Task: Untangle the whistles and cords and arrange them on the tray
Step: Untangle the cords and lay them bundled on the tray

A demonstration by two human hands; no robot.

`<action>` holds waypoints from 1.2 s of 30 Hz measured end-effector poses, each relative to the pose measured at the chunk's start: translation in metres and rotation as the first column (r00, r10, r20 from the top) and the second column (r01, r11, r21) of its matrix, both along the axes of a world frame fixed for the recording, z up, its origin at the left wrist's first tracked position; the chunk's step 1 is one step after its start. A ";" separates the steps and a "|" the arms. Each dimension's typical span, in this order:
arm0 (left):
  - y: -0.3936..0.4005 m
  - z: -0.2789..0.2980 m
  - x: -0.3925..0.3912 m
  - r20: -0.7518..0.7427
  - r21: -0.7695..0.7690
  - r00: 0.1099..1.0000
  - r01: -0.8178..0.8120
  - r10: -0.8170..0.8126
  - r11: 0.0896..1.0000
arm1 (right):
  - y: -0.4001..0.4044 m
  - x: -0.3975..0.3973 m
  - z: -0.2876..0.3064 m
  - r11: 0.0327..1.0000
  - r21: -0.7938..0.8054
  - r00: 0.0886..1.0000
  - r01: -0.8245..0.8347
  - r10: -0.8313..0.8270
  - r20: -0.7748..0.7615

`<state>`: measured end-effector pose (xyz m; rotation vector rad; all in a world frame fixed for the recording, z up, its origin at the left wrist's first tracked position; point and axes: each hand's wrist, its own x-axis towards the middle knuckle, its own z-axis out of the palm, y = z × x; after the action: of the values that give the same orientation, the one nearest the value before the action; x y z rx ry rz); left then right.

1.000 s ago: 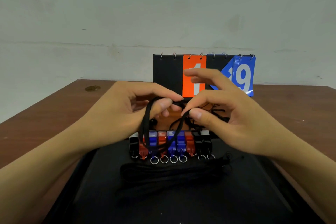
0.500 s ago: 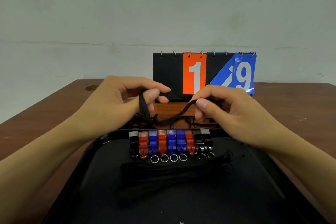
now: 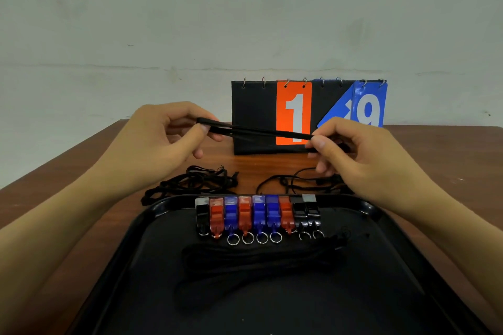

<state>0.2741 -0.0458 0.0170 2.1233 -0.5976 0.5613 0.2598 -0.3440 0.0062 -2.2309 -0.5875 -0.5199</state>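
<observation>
A black cord (image 3: 261,132) is stretched taut in the air between my hands, above the table. My left hand (image 3: 163,139) pinches its left end and my right hand (image 3: 351,149) pinches its right end. Below them, a black tray (image 3: 152,212) holds a row of several whistles (image 3: 258,215), black, red and blue, side by side near its far edge, most with metal rings. In front of the row lie straightened black cords (image 3: 261,255) in a bundle. Tangled black cords (image 3: 196,179) lie on the table behind the tray, with more cords (image 3: 294,182) to the right.
A flip scoreboard (image 3: 307,114) showing an orange 1 and a blue 9 stands at the back of the brown wooden table (image 3: 81,171). A pale wall rises behind it.
Both hands have risen and moved apart, pulling the looped cord out straight between them. The tangle that hung under my hands now lies on the table.
</observation>
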 end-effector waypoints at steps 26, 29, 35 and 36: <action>0.030 0.016 0.001 -0.420 0.387 0.901 0.285 -0.107 0.877 | -0.015 -0.002 0.009 0.975 -0.194 0.981 -0.108 0.073 -0.182; 0.032 0.020 -0.002 -0.526 0.385 0.839 0.381 -0.139 0.841 | -0.015 -0.006 0.012 0.943 -0.275 0.950 -0.189 0.104 -0.295; 0.032 0.025 -0.010 -0.724 0.386 0.676 0.566 -0.141 0.729 | -0.013 -0.015 0.017 0.858 -0.338 0.854 -0.387 0.195 -0.483; 0.030 0.025 -0.012 -0.754 0.389 0.646 0.588 -0.122 0.709 | -0.013 -0.017 0.017 0.840 -0.357 0.841 -0.408 0.194 -0.506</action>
<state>0.2623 -0.0158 0.0417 2.4474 -0.8235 -0.7827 0.2432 -0.3569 0.0237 -2.4966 -0.8629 0.3484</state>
